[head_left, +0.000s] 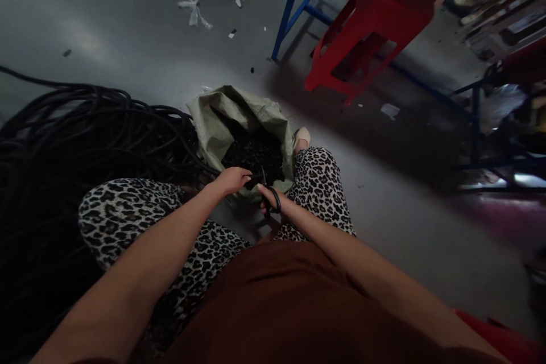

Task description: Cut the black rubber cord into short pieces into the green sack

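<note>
My left hand (234,180) is closed around a black rubber cord (209,168), and the cord's end sticks out past the fingertips over the sack. In my right hand (269,198) is a pair of black-handled scissors (276,200), with the blades pointing up beside the cord's end. Whether the blades touch the cord I cannot tell. Below both hands stands an open pale green woven sack (205,119). Many small dark pieces (251,151) lie inside it, too dim to make out singly.
A large heap of black cord (85,125) lies on the floor at left. Toward the upper right is a red plastic stool (396,5) next to a blue metal frame (284,25). Plastic scraps (194,11) litter the grey floor. My knees flank the sack.
</note>
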Motion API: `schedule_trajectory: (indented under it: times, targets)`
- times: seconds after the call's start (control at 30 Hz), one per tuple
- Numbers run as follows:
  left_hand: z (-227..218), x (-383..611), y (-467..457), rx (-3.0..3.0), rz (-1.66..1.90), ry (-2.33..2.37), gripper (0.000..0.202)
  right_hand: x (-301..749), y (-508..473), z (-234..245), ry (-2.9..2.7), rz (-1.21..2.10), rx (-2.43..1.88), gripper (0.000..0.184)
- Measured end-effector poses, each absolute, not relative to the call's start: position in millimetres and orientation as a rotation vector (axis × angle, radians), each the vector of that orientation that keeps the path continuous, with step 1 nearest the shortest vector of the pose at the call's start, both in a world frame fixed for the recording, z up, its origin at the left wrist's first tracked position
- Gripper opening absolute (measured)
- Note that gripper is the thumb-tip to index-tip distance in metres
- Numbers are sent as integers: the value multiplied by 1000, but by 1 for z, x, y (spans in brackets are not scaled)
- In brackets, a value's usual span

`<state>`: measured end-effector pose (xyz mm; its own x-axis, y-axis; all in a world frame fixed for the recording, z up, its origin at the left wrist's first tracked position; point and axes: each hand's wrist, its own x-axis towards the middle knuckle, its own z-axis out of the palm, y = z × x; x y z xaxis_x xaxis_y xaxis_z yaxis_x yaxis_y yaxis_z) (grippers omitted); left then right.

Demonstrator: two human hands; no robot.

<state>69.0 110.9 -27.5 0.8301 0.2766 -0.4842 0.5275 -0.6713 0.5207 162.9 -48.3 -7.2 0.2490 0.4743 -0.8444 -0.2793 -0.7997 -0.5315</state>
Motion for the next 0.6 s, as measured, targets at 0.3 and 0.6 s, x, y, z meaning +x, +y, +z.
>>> schedule_trajectory:
  times: [0.3, 0.6]
  targets:
    - [-26, 69, 110, 2379, -540, 593, 32, 165, -54, -15, -232, 1530, -1986, 32]
    - [-25, 66, 119, 2413, -626, 597, 32, 164, -53, -15, -204, 1502, -2045, 30]
